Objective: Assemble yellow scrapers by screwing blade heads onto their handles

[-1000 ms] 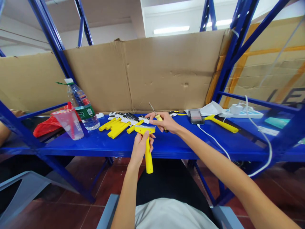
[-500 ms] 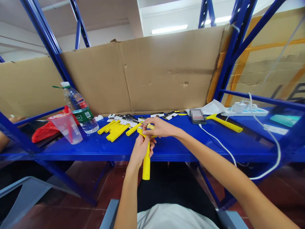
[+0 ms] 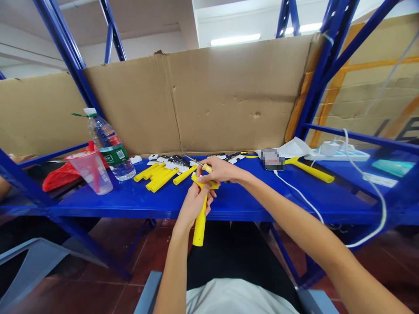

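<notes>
Head camera: the right hand (image 3: 222,169) has come from beside the yellow scraper (image 3: 200,224) onto its head — both hands apparently work it now. The left hand (image 3: 192,204) pinches its smooth, T-shaped plastic by the surface's (image 3: 131,199) edge; the right's curled fingers hold a slim-shafted screwdriver (image 3: 207,168).

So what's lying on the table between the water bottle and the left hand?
In the head view: yellow handles with black-and-white pieces at their far ends, and a white scrap beside the bottle.

scraper head (image 3: 214,185) partly hidden by fingers (image 3: 205,178), device (image 3: 273,161) pixelated
</notes>
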`<state>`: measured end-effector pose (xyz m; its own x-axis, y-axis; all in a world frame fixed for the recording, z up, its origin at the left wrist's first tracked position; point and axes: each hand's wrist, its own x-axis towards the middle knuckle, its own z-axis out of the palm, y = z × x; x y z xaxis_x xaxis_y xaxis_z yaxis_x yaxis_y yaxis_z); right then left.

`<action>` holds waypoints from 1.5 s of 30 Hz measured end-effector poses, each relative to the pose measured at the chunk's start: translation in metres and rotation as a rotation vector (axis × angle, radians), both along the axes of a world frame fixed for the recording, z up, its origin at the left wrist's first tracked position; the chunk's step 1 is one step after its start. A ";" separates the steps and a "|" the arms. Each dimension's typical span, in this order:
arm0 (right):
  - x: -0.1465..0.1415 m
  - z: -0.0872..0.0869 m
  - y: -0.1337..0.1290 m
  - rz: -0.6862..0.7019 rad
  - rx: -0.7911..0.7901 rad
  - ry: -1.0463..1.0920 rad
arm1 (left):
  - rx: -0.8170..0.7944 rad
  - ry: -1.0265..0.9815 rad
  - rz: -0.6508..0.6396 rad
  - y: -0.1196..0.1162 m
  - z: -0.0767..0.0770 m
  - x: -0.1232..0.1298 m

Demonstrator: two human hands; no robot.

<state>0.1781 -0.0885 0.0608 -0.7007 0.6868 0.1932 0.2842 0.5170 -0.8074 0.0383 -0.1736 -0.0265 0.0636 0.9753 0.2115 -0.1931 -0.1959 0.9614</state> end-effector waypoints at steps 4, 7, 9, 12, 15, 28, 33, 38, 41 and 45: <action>0.003 0.003 0.004 -0.007 -0.028 0.044 | 0.001 -0.050 -0.001 -0.003 0.001 0.000; 0.013 0.002 0.018 -0.031 -0.006 0.037 | 0.009 -0.087 0.047 -0.005 0.002 0.000; 0.024 -0.002 0.035 -0.106 0.079 -0.026 | 0.014 -0.102 0.065 -0.007 0.004 0.000; 0.046 -0.014 0.063 -0.202 0.172 -0.175 | 0.022 -0.124 0.090 -0.008 0.007 0.001; 0.067 -0.026 0.083 -0.193 0.141 -0.266 | 0.028 -0.146 0.120 -0.010 0.008 0.002; 0.068 -0.052 0.090 -0.201 0.024 -0.344 | 0.022 -0.169 0.127 -0.010 0.005 -0.001; 0.068 -0.046 0.079 -0.307 0.097 -0.276 | 0.058 -0.178 0.105 -0.014 0.004 0.000; 0.066 -0.029 0.031 -0.348 0.207 -0.048 | 0.042 -0.180 0.052 -0.015 0.007 0.000; 0.069 -0.031 -0.010 -0.330 0.135 0.218 | -0.004 -0.114 -0.073 -0.015 0.013 -0.004; 0.078 -0.042 -0.050 -0.212 -0.022 0.209 | -0.073 0.049 -0.261 -0.016 0.025 -0.008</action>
<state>0.2563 -0.1380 0.0192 -0.4881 0.8191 0.3014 0.2101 0.4455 -0.8703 0.0300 -0.1900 -0.0018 0.3235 0.9370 0.1320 -0.1814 -0.0755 0.9805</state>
